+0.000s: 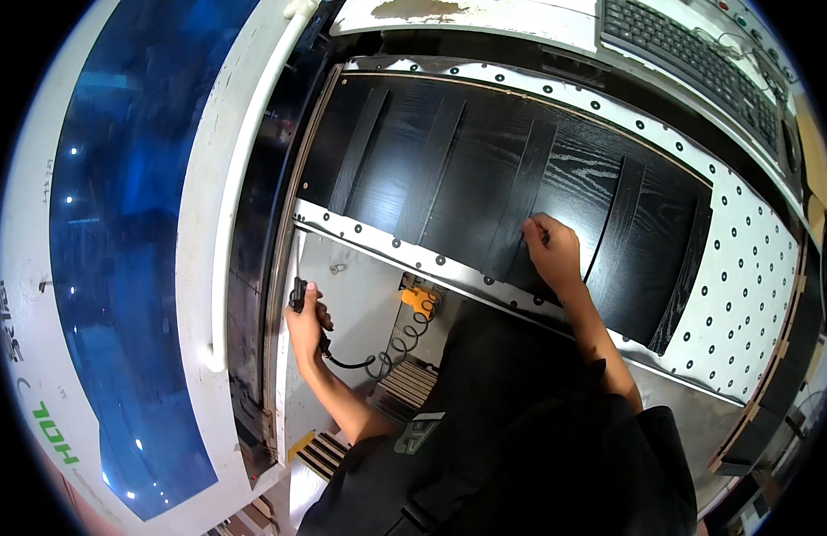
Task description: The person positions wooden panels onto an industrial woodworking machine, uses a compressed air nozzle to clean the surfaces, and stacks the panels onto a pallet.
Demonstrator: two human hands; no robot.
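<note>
My left hand (304, 327) is closed around the grip of a black air blow gun (297, 293) with a thin nozzle pointing up. From its lower end a black coiled hose (397, 348) runs right toward a yellow-orange part (417, 302). Over the black wood-grain panel (485, 152) I hold my right hand (554, 250), its fingers curled in near one of the panel's raised black strips (521, 192). Whatever those fingers may hold is hidden, and I cannot tell whether they touch the strip.
Under the panel lies a white bed (748, 277) dotted with black round pads. A blue-windowed machine cover (146, 223) with a white tube rail (239, 179) stands left. Far right, a keyboard (690, 67) rests on a white ledge. Slatted pieces (409, 386) lie below the bed's front edge.
</note>
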